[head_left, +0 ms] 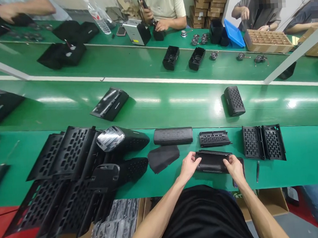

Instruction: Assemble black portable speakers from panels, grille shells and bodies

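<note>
A black rectangular plastic panel (pixel 212 162) is held by its two ends at the near edge of the green table (pixel 307 160). The fingers of my left hand (pixel 190 165) pinch its left end, and my right hand (pixel 234 167) grips the right end, thumb on top. Just beyond it lies a smaller perforated black part (pixel 214 138). A perforated cover (pixel 173 136) and a dark mesh sheet (pixel 163 158) rest to the left. Two perforated panels (pixel 253 142) stand side by side to the right, with a thin black tool (pixel 257 171) below them.
Stacked perforated panels (pixel 75 153) and black housings (pixel 122 139) fill the left side. A conveyor (pixel 158 108) behind the table carries a speaker-like box (pixel 234 100) and a black housing (pixel 111 103). People sit at the far bench. Cardboard boxes (pixel 273 201) are below the table.
</note>
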### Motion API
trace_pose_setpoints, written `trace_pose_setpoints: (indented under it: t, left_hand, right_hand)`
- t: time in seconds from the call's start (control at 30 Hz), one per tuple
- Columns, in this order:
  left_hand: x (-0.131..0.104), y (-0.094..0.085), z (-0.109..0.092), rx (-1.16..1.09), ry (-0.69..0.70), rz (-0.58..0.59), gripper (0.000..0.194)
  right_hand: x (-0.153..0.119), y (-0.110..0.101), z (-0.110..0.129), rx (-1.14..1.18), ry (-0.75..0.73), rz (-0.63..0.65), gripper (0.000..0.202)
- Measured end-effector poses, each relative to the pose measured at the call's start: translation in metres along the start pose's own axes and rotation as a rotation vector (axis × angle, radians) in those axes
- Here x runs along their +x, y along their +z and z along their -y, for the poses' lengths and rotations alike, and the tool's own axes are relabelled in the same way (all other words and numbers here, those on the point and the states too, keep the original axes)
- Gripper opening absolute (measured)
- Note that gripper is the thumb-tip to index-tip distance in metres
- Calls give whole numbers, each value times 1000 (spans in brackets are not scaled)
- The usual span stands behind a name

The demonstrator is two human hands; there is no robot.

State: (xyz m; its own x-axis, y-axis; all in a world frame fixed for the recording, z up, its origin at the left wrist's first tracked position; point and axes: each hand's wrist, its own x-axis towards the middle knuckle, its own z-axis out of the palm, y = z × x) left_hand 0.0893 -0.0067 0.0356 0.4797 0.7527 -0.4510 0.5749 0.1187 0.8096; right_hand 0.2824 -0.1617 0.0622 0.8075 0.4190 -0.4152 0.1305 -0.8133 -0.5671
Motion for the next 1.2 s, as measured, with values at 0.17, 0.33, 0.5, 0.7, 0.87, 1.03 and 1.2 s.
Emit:
trace_pose_setpoints:
  t: [0.17, 0.33, 0.5, 0.7, 0.87, 1.03, 1.2]
  left_hand:
    - [-9, -17, -13, -112, 16, 2, 33]
    - [-18, -41, -26, -232, 4, 28, 42]
    - [-27, -56, -30, -483, -63, 116, 43]
    - [-35, -65, -24, -659, -85, 95, 43]
    - [-43, -73, -22, -744, -108, 74, 45]
    - [-51, -79, -17, -799, -107, 28, 48]
    - [-62, -90, -14, -863, -65, 44, 52]
  right_hand:
    - [-10, -10, 14, 178, -20, 58, 45]
    - [-20, -16, 38, 508, 30, 159, 51]
    - [-26, -20, 56, 565, 53, 252, 53]
    - [-28, -15, 66, 599, 14, 329, 49]
    - [-27, -7, 71, 599, -13, 330, 48]
    - [-30, -5, 80, 602, -39, 359, 49]
    - [-36, -7, 89, 576, -103, 388, 46]
